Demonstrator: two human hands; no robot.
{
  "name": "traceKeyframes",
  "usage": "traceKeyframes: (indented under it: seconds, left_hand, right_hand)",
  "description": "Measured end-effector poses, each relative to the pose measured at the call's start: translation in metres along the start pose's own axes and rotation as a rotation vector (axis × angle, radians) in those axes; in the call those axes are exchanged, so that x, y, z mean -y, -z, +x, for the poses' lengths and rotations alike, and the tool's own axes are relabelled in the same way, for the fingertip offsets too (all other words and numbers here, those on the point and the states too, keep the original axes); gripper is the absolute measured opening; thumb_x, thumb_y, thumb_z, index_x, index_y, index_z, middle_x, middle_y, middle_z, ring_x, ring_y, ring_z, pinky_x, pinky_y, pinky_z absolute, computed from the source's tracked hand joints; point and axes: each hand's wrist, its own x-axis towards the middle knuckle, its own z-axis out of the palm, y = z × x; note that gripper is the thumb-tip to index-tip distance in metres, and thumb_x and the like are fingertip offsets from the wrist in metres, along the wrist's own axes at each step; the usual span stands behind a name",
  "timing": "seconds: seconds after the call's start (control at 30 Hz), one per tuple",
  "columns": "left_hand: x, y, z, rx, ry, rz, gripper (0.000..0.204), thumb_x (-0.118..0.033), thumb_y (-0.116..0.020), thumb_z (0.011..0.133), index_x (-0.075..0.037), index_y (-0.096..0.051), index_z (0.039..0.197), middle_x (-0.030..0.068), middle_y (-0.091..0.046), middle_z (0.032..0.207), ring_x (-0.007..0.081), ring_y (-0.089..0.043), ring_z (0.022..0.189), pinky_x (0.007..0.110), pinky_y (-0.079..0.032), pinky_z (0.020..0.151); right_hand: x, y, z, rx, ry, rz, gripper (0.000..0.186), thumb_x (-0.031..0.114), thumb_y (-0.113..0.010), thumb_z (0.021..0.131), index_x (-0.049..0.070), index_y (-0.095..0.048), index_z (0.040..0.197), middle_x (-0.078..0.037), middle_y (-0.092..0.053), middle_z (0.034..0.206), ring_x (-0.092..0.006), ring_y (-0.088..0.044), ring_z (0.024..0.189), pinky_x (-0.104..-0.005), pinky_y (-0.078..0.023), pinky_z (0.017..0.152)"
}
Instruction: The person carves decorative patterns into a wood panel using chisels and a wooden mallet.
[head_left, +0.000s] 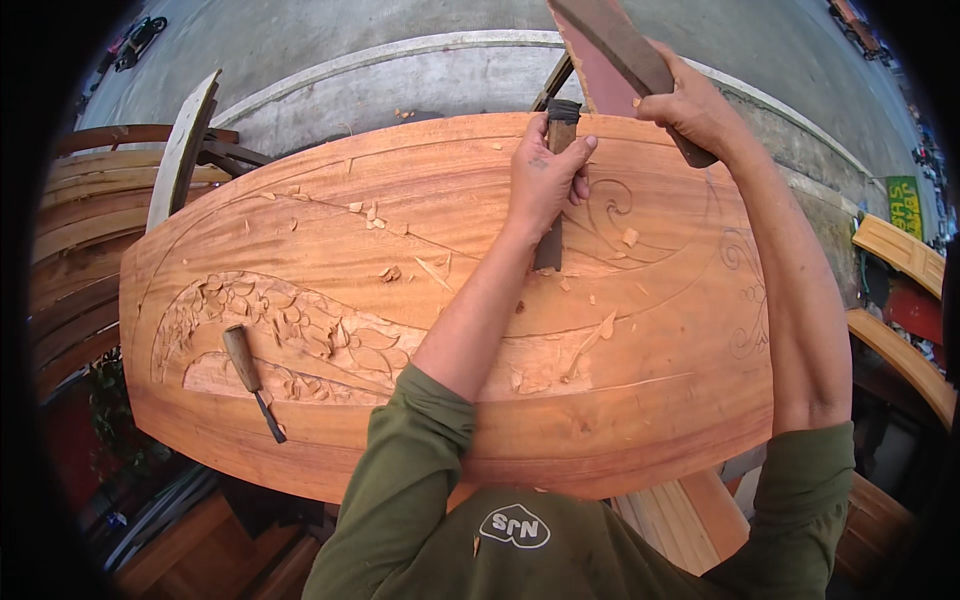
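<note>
A large reddish wood panel [300, 230] lies flat before me, with carved leaves at its left and pencilled scroll lines at its right. My left hand [545, 175] grips a chisel [553, 240] held upright, its blade resting on the panel near a spiral line. My right hand [690, 105] is raised above it, closed around a dark wooden mallet [612, 45]. A second chisel with a wooden handle [250, 378] lies loose on the panel's lower left, beside the leaf carving.
Wood chips [375, 215] are scattered over the panel. Curved wooden planks [90, 200] are stacked at the left, more curved pieces [900, 250] at the right. A concrete ledge [400, 85] and grey pavement lie beyond the panel.
</note>
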Motion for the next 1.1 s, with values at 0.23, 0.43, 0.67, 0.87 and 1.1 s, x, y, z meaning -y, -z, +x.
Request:
traceKeyframes:
  seconds: [0.23,0.43,0.67,0.87,1.1]
  left_hand:
    - [0.004,-0.003,-0.001,0.023,0.054,0.041,0.038,-0.021,-0.082,0.102,-0.004,-0.058,0.124,0.0031,-0.068,0.072,0.0103,-0.061,0.049,0.024,-0.047,0.044]
    - [0.006,-0.002,0.001,-0.006,0.092,0.057,0.036,-0.021,-0.082,0.103,-0.003,-0.058,0.122,0.0035,-0.067,0.071,0.0115,-0.062,0.05,0.025,-0.047,0.045]
    - [-0.052,0.021,-0.011,0.412,0.263,-0.291,0.05,-0.04,-0.066,0.112,0.003,-0.059,0.138,0.0017,-0.06,0.065,0.0075,-0.048,0.039,0.022,-0.037,0.034]
    - [-0.1,0.013,-0.021,0.207,0.128,0.32,0.043,-0.023,-0.082,0.1,0.0,-0.067,0.133,0.0043,-0.067,0.07,0.0091,-0.059,0.047,0.024,-0.046,0.045]
    - [-0.03,0.009,-0.12,0.497,-0.21,1.396,0.057,-0.005,-0.076,0.091,-0.011,-0.058,0.144,0.0182,-0.078,0.104,0.0457,-0.075,0.088,0.051,-0.063,0.076]
  right_hand:
    - [0.001,0.0,-0.009,-0.036,-0.012,0.047,0.098,0.01,-0.085,0.076,0.023,-0.051,0.167,-0.018,-0.077,0.122,-0.0309,-0.073,0.114,-0.0413,-0.056,0.102]
    - [0.004,0.002,-0.018,0.101,0.035,-0.153,0.098,0.009,-0.084,0.08,0.027,-0.047,0.168,-0.019,-0.077,0.12,-0.0322,-0.073,0.109,-0.0439,-0.059,0.097]
    - [-0.001,-0.006,-0.099,-0.018,-0.016,0.016,0.104,0.017,-0.093,0.079,0.026,-0.046,0.17,-0.018,-0.077,0.125,-0.0297,-0.073,0.108,-0.0416,-0.058,0.098]
    - [-0.025,-0.075,-0.245,-0.426,-0.266,0.564,0.082,0.014,-0.094,0.086,-0.002,-0.051,0.155,-0.011,-0.07,0.121,-0.019,-0.068,0.109,-0.0328,-0.055,0.093]
    - [-0.036,-0.143,-0.366,-0.948,-0.26,0.776,0.05,-0.001,-0.084,0.093,0.003,-0.056,0.135,-0.01,-0.066,0.118,-0.0152,-0.067,0.098,-0.0317,-0.057,0.087]
